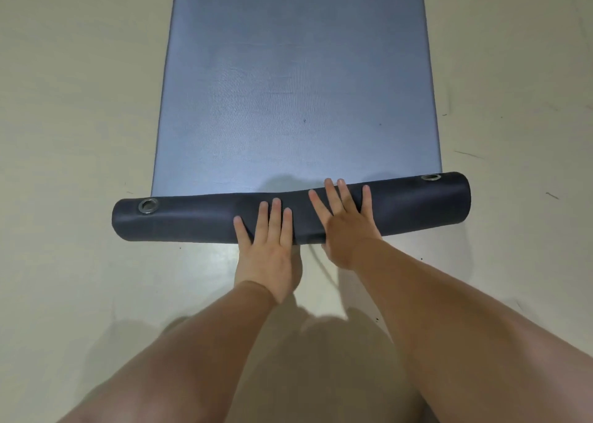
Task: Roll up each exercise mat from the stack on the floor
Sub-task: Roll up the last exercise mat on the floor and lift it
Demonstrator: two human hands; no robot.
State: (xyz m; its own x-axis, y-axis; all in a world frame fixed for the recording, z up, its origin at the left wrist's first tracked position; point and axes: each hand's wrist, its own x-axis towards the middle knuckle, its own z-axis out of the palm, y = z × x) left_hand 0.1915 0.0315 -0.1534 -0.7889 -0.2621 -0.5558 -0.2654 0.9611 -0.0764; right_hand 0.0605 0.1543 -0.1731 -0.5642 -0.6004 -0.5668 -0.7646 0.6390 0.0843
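**Roll lies crosswise, flat mat runs straight ahead of the fingers**

The pale floor point(64, 101) takes up most of what I can see, scuffed here and there with small dark marks. Down its middle lies a blue-grey exercise mat point(295, 85), flat, its long axis running straight away from the person and out past the top of view. I can't tell whether other mats lie beneath it; no stack shows.

The near end is wound into a dark roll point(192, 218) set across the mat, left to right, overhanging the flat sheet a little at both ends. It isn't quite square: its right end sits further from the person than its left.

Both hands rest on top of the roll near its middle, close side by side. The left hand point(268, 246) lies palm down, its fingers point(276, 210) straight and a little apart, pointing forward over the crest. The right hand point(343, 226) lies the same way but reaches further, fingertips at the roll's far edge. Neither grips anything; they press flat.

A metal grommet point(148, 205) shows near the roll's left end and a second grommet point(430, 177) near the right.

Everything left to wind lies beyond the fingertips, so I'd judge the push goes forward, along the mat's length. With the left end lagging, that hand probably needs to lead, or the roll will cone.
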